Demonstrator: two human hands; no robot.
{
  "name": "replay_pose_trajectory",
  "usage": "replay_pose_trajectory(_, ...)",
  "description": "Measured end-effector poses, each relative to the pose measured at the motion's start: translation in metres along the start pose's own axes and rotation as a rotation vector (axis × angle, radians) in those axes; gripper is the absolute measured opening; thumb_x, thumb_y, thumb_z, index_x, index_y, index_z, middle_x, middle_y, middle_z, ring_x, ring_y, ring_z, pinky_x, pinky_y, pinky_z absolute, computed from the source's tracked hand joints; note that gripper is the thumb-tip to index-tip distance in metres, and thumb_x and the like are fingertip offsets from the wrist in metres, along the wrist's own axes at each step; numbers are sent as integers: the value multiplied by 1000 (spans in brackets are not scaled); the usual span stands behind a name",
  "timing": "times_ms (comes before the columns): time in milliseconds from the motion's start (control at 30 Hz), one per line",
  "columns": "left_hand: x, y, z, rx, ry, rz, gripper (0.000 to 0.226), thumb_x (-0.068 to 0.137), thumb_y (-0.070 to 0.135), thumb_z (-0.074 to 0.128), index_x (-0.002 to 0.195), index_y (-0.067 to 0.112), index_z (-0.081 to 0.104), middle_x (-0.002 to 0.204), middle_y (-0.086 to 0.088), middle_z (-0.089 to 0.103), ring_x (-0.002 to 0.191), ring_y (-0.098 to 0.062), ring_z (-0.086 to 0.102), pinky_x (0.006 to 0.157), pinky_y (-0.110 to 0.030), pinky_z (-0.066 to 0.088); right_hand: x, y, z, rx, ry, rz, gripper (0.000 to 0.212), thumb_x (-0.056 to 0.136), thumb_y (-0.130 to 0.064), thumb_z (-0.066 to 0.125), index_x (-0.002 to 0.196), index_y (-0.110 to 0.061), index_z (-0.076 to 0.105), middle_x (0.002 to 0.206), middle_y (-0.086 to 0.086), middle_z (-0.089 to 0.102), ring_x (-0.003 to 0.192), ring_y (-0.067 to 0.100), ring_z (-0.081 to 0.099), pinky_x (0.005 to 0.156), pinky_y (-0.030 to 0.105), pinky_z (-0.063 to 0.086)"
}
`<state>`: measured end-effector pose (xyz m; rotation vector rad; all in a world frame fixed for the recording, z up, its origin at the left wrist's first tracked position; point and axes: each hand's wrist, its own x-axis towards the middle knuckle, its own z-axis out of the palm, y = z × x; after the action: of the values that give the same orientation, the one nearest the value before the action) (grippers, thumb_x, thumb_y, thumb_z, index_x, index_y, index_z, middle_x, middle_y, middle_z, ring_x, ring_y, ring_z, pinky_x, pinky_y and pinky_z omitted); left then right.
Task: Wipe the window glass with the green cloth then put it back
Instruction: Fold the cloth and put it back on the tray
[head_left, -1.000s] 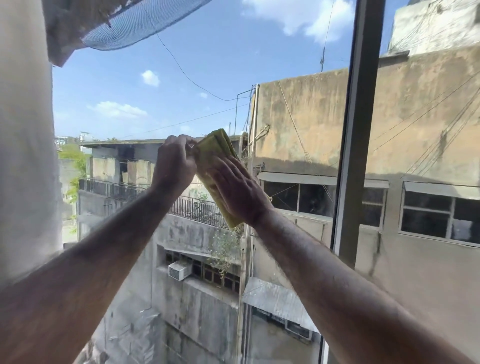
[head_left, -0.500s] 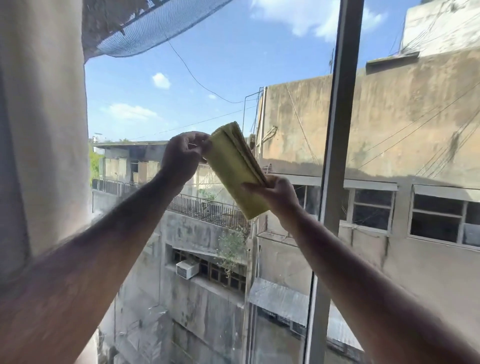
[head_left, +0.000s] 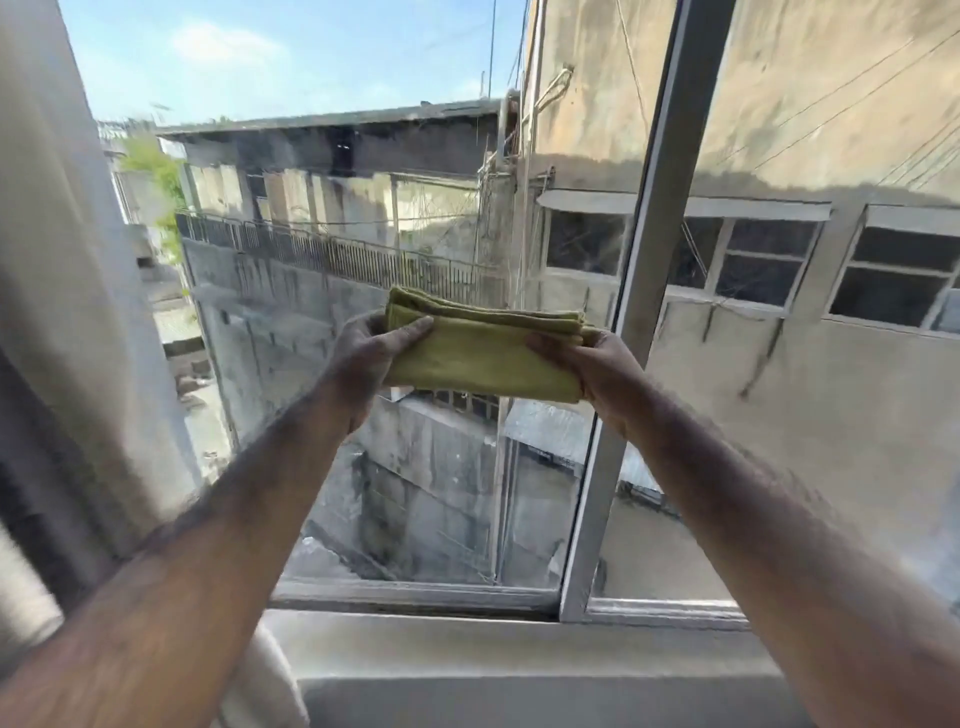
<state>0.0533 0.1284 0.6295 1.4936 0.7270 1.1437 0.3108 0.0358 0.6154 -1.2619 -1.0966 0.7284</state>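
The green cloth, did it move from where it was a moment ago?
Yes. The green cloth has come down and turned from slanted to level, judged against the railing on the building opposite. Left hand and right hand each hold an end.

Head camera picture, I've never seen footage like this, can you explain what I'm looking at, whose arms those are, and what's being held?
No machine here: the camera sits on a person's head and looks forward and down, so the two bare arms reaching in are the wearer's own. The left hand and right hand each keep a grip on one end of a folded green cloth, held level in front of the window glass. A pale metal frame bar divides the panes, a light sill runs below, and a curtain hangs at the left. Weathered buildings show outside.
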Motion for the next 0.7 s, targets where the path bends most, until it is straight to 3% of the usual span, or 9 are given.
replay_pose_trajectory(67, -15, -56, 6, 55, 18, -63, 18, 81, 29, 83, 94, 17, 82, 103, -13, 81, 95, -26, 71, 88, -45, 63, -18, 63, -4, 21, 23, 103, 8, 90, -22, 83, 93, -15, 83, 79, -7, 77, 67, 8, 71, 58, 21, 62)
replay_pose_trajectory(133, -36, -113, 10, 60, 4, -128, 23, 83, 24, 83, 102, 12, 81, 110, -22, 78, 95, -27, 68, 96, -52, 57, -43, 124, -6, 48, 29, 223, 18, 92, -27, 81, 103, -12, 81, 87, -2, 77, 73, 11, 73, 64, 24, 64)
replay_pose_trajectory(267, -96, -244, 16, 110, -70, -325, 9, 86, 20, 81, 95, 18, 81, 99, -10, 77, 91, -22, 69, 94, -45, 56, -110, 253, -13, 22, 35, 449, 12, 93, -29, 81, 95, -18, 83, 86, -6, 78, 74, 9, 72, 60, 18, 61)
replay_pose_trajectory(400, -182, -375, 16, 285, -134, -578, 25, 86, 27, 83, 106, 13, 81, 98, -3, 81, 89, -13, 71, 81, -29, 59, -196, 378, -16, -45, -20, 710, 7, 93, -28, 81, 88, -25, 86, 81, -13, 81, 73, 0, 75, 59, 14, 60)
replay_pose_trajectory(500, -244, -458, 11, 364, -189, -751, 26, 88, 26, 81, 109, 10, 81, 104, -12, 82, 89, -15, 69, 83, -34, 57, -260, 461, -15, -124, -83, 870, 8, 92, -27, 84, 96, -20, 85, 81, -12, 81, 73, 0, 73, 61, 17, 61)
replay_pose_trajectory(567, -279, -506, 8, 396, -239, -848, 22, 91, 21, 78, 108, 8, 80, 106, -19, 81, 90, -18, 67, 86, -39, 57, -297, 512, -9, -210, -104, 935, 10, 87, -30, 88, 91, -22, 84, 73, -15, 79, 65, -4, 70, 55, 16, 57)
replay_pose_trajectory(633, -307, -546, 6, 425, -261, -931, 17, 92, 16, 75, 106, 7, 79, 100, -16, 79, 92, -20, 66, 86, -37, 53, -327, 557, -2, -261, -100, 988, 10, 85, -30, 90, 84, -25, 81, 71, -15, 77, 65, -3, 70, 50, 15, 55)
replay_pose_trajectory(700, -331, -588, 7, 494, -261, -977, 17, 92, 15, 75, 108, 13, 78, 102, -10, 78, 96, -23, 69, 89, -37, 55, -351, 605, 7, -299, -101, 1034, 9, 86, -25, 89, 90, -22, 81, 83, -7, 80, 77, 10, 75, 55, 20, 62)
